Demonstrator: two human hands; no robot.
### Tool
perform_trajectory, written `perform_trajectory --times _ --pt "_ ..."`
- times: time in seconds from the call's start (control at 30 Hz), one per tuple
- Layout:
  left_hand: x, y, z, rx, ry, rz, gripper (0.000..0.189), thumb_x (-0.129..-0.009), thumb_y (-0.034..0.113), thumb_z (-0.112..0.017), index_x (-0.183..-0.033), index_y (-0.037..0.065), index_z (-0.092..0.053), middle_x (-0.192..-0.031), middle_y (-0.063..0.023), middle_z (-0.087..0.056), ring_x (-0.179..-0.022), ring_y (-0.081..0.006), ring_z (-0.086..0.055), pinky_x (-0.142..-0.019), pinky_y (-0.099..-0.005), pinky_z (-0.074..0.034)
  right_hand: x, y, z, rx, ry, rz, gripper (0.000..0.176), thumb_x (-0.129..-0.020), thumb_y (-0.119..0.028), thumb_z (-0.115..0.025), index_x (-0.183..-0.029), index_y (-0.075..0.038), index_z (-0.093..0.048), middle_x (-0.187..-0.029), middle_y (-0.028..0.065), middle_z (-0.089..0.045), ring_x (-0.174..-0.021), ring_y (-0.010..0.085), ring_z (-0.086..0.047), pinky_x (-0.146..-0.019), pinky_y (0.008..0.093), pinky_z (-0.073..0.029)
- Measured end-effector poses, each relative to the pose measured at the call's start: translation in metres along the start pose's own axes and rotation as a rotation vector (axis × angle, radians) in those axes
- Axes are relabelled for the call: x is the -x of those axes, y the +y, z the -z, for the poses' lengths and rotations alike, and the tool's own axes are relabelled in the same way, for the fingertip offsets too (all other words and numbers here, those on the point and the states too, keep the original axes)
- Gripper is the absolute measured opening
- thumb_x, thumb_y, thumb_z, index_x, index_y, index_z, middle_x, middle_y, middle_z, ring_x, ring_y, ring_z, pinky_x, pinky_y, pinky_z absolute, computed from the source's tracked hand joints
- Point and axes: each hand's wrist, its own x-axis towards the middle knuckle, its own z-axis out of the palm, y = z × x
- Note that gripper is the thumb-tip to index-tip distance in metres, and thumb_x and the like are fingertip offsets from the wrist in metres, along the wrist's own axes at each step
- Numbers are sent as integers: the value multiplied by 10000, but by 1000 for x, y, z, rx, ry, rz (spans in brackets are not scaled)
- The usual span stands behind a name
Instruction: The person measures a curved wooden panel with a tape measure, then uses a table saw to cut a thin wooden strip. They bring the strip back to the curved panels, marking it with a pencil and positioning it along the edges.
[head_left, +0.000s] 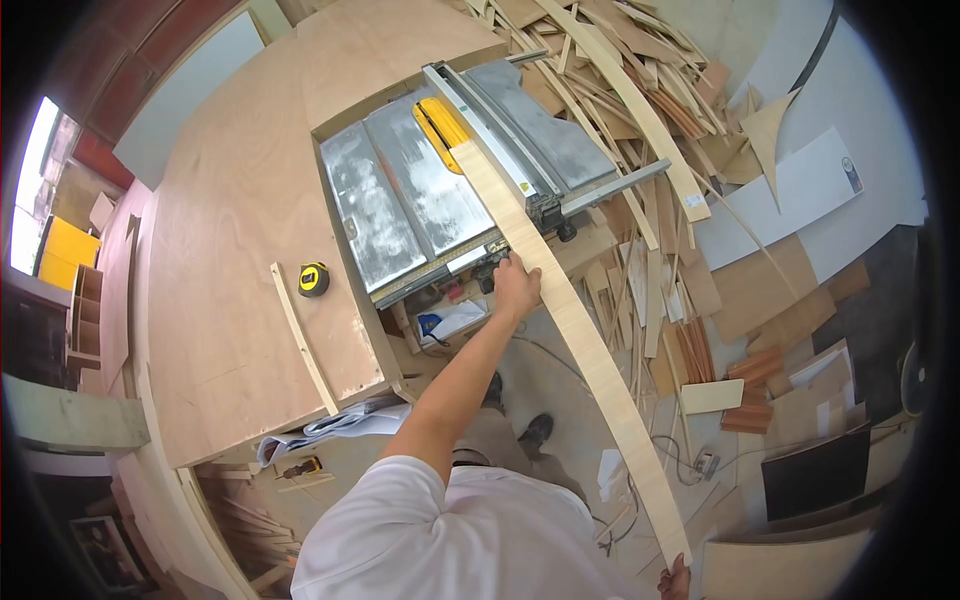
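A long, pale wooden plank [590, 350] runs from the table saw [350, 180] down toward the lower right. Its far end lies at the yellow throat plate [440, 130], alongside the metal rip fence [490, 135]. Near the saw's front rail, my left hand [517, 287] is closed on the plank's left edge; part of its grip is hidden. My right hand [676, 580], at the bottom of the view, holds the near end of the plank, with its fingers curled around the edge.
Left of the saw stretches a plywood worktop [230, 250] bearing a yellow tape measure [313, 280] and a thin wood strip [303, 340]. Wood offcuts [640, 80] heap up at the right. A cable [690, 462] and an outlet box [706, 463] lie on the floor.
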Motion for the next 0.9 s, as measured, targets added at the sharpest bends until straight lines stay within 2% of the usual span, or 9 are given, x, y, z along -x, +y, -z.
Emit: perform_trajectory --times 0.07,0.17,0.27,0.37,0.47,0.57,0.67,0.77,0.9 --pt "-4 -10 -12 5 122 -42 377 -842 230 -686 -1056 -48 -547 -981 -272 -602 -908 -459 -568 -832 -531 -458 -38 10 19 -94 -114 -159 709 -822 -826 -528 -758 -124 -605 -501 -16 -439 -379 105 -387 -316 229 -279" --pt "-11 -10 -10 -7 106 2 417 -852 242 -690 -1112 -54 -553 -1039 -264 -607 -980 -455 -570 -866 -532 -466 -74 24 35 -203 -225 -145 682 -853 -789 -537 -779 -114 -609 -551 -8 -478 -398 117 -400 -335 239 -293" --pt "-15 9 12 -62 -53 126 581 -894 261 -676 -1325 -83 -491 -1216 -241 -574 -1147 -417 -537 -959 -513 -465 -18 7 -19 -92 166 199 647 -896 -744 -529 -726 -123 -590 -547 -13 -468 -396 112 -380 -336 250 -268" --pt "-21 12 14 -52 9 142 470 -869 279 -705 -1175 -50 -567 -1166 -253 -600 -1113 -442 -557 -943 -534 -474 26 -12 -43 -24 206 249 616 -928 -705 -522 -702 -133 -561 -536 -30 -443 -397 106 -365 -331 267 -240" --pt "-38 8 16 -114 -22 157 523 -887 295 -694 -1246 -53 -539 -1215 -230 -588 -1160 -409 -547 -962 -514 -480 42 -23 -52 52 127 321 604 -942 -694 -507 -669 -155 -526 -519 -47 -416 -389 102 -351 -333 269 -232" --pt "-54 4 23 -131 -44 158 533 -887 303 -694 -1254 -51 -538 -1226 -231 -592 -1175 -413 -543 -969 -518 -479 43 -30 -67 56 204 293 593 -954 -678 -502 -657 -165 -503 -513 -55 -403 -383 98 -339 -340 266 -232" --pt "-70 2 30 -145 -62 200 534 -889 311 -692 -1263 -38 -541 -1249 -225 -591 -1187 -417 -537 -969 -547 -472 63 -42 -98 -20 263 427 596 -962 -663 -503 -626 -172 -480 -486 -63 -356 -376 99 -317 -345 276 -220" --pt "-90 4 41 -163 -35 242 531 -901 329 -677 -1280 -17 -539 -1259 -214 -592 -1201 -413 -533 -968 -569 -461 55 -51 -106 14 182 419 566 -970 -621 -529 -639 -163 -490 -507 -56 -382 -386 95 -330 -347 286 -223" --pt "-128 -4 49 -201 -36 287 525 -925 355 -641 -1300 5 -533 -1274 -214 -589 -1226 -396 -524 -972 -562 -451 66 -78 -149 -20 220 518 530 -985 -559 -545 -668 -135 -532 -531 -37 -425 -396 90 -349 -350 288 -224"
